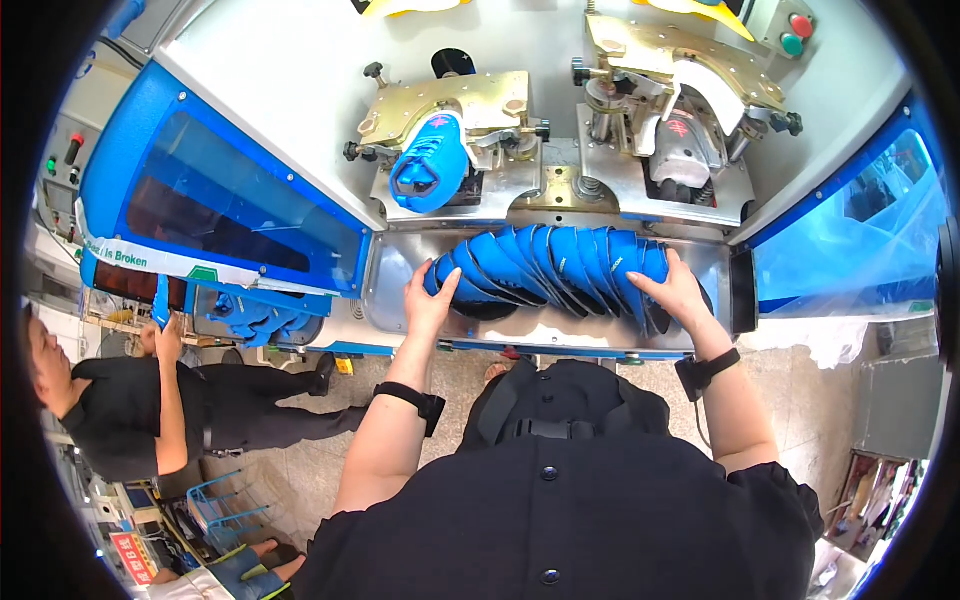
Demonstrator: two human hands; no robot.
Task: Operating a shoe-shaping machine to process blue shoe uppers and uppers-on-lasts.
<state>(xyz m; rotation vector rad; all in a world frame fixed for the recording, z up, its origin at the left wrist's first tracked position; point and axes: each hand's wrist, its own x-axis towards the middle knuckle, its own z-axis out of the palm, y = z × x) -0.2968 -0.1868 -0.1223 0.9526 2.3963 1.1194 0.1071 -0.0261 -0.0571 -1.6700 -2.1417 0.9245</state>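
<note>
A long row of blue shoe uppers (545, 265), nested one in another, lies along the metal tray (385, 290) in front of me. My left hand (430, 298) grips the row's left end, thumb on the near side. At the opposite end, my right hand (675, 290) grips it with the thumb over the top; some fingers are hidden behind the uppers. Beyond the tray, a single blue shoe upper (428, 165) sits on the left station of a machine. The right station's grey metal form (685, 155) bears no upper.
Blue side panels with windows flank me, the left panel (230, 190) and the right panel (850, 230). Red and green buttons (795, 35) are at the upper right. Another person (130, 410) stands at the left, holding a blue piece. More blue pieces (255, 318) lie behind the left panel.
</note>
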